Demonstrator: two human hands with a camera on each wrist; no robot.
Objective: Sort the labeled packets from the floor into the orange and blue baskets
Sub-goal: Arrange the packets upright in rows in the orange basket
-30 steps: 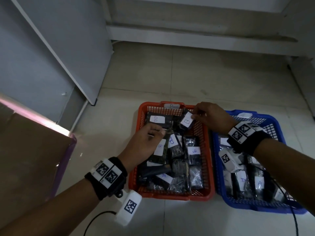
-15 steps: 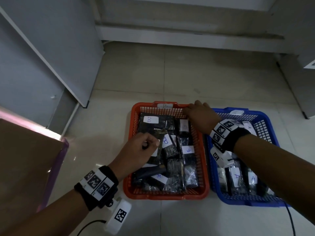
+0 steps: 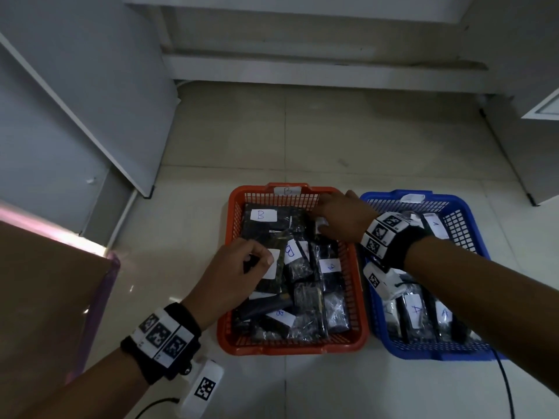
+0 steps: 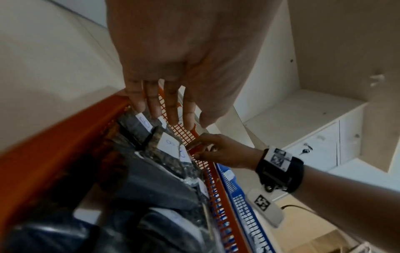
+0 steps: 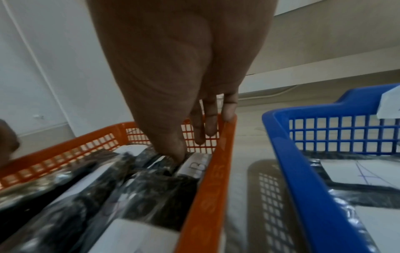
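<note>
Pale tiled floor (image 3: 272, 140) carries an orange basket (image 3: 233, 337) and a blue basket (image 3: 472, 231), side by side near grey cabinets (image 3: 75, 101). Left hand (image 3: 233, 273) hangs loosely curled, holding nothing; right hand (image 3: 341, 216) rests relaxed fingers on a B packet (image 5: 194, 166).

I see two baskets side by side on the floor (image 3: 332, 131), the basket marked B (image 3: 298, 347) left of the other basket (image 3: 423, 353). Packets (image 3: 308, 297) lie in both. My hands reach into the left one.

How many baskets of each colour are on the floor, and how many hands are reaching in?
Orange basket: 1
Blue basket: 1
Hands, left hand and right hand, both over the orange basket: 2
Total: 4
</note>
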